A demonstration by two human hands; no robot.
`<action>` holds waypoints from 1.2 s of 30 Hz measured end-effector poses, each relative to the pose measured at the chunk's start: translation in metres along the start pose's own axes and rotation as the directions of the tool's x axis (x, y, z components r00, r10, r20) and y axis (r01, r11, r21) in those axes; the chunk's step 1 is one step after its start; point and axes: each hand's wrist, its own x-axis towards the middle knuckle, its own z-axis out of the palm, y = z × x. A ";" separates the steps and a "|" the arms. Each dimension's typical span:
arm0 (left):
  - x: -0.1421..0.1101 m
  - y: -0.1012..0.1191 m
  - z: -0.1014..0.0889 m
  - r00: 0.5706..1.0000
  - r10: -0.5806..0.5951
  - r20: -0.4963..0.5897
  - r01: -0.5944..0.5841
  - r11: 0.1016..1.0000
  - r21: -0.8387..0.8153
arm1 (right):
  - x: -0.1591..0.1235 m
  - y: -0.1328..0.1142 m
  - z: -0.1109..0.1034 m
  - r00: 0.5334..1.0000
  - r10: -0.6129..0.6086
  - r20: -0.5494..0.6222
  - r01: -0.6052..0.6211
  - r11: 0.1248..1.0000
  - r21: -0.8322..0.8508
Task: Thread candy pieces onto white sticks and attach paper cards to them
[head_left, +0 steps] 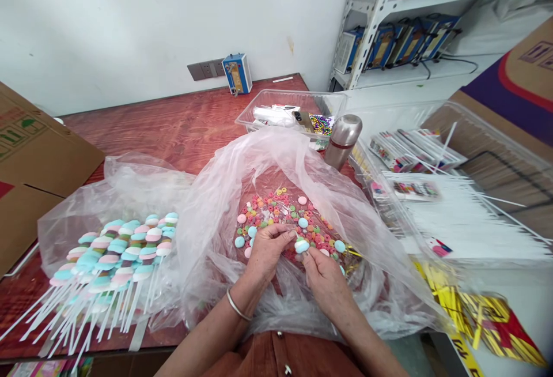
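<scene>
Over an open clear plastic bag (224, 175), my right hand (326, 279) pinches a small blue-and-white candy stack (301, 245) with a bit of green on it. Any stick under the stack is hidden by the fingers. My left hand (270, 247) is closed in a pinch just left of the stack, and what its fingertips hold is too small to make out. Around both hands lie many small coloured candy rings (261, 203) and loose round pastel candies, such as a blue one (303, 223) and a pink one (302, 200).
Candy skewers (116, 250) with white sticks lie piled at left on plastic. A steel flask (343, 140) and a clear bin (280, 95) stand behind the bag. At right are white sticks (458, 221) in a clear tray and yellow ties (484, 313). A cardboard box (47, 146) stands far left.
</scene>
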 end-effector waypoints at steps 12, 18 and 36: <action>-0.007 -0.008 0.002 0.988 0.129 0.081 -0.147 0.949 0.278 | -0.001 0.006 0.002 1.000 0.026 0.012 -0.027 0.998 0.059; -0.016 0.003 -0.014 0.892 0.361 0.274 -0.453 0.704 0.547 | 0.008 0.019 -0.009 1.000 -0.013 0.020 0.013 1.000 0.017; -0.002 0.035 -0.077 0.917 0.397 -0.033 -0.268 0.677 0.685 | 0.071 0.004 -0.012 0.997 -0.030 -0.074 -0.010 0.873 -0.487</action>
